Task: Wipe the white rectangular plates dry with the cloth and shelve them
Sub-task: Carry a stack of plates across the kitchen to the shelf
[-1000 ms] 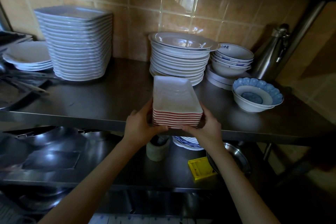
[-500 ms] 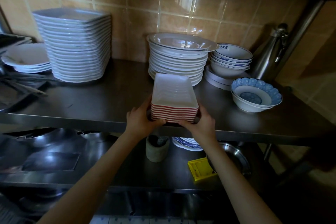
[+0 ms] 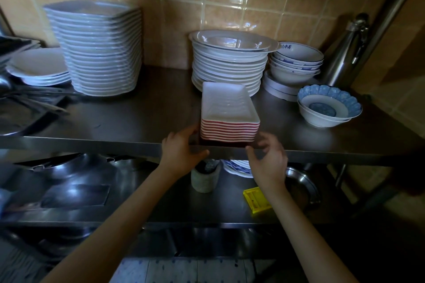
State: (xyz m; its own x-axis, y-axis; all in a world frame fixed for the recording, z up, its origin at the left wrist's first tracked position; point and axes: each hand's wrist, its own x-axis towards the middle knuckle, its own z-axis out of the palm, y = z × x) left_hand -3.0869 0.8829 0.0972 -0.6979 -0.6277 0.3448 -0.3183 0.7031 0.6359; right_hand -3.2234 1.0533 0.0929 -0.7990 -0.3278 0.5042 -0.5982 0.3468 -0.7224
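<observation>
A stack of several white rectangular plates with red rims [image 3: 227, 117] stands on the steel shelf [image 3: 128, 122], close to its front edge and in front of the round plates. My left hand [image 3: 181, 151] is at the stack's lower left corner, its fingertips next to the side of the stack and its thumb in front of the shelf edge. My right hand [image 3: 269, 158] is blurred, with its fingers spread, a little in front of the stack's right corner and apart from it. No cloth is in view.
On the same shelf stand a tall pile of white square dishes [image 3: 99, 50], a pile of round plates [image 3: 230, 62], blue-and-white bowls [image 3: 296, 62], a blue-rimmed bowl [image 3: 328, 105] and a steel flask [image 3: 345, 53]. The lower shelf holds a cup [image 3: 203, 179], a yellow box [image 3: 257, 200] and steel pans [image 3: 69, 167].
The stack has been pushed further back onto the shelf and set down. My right hand has come off it and drawn back; my left hand has loosened its hold.
</observation>
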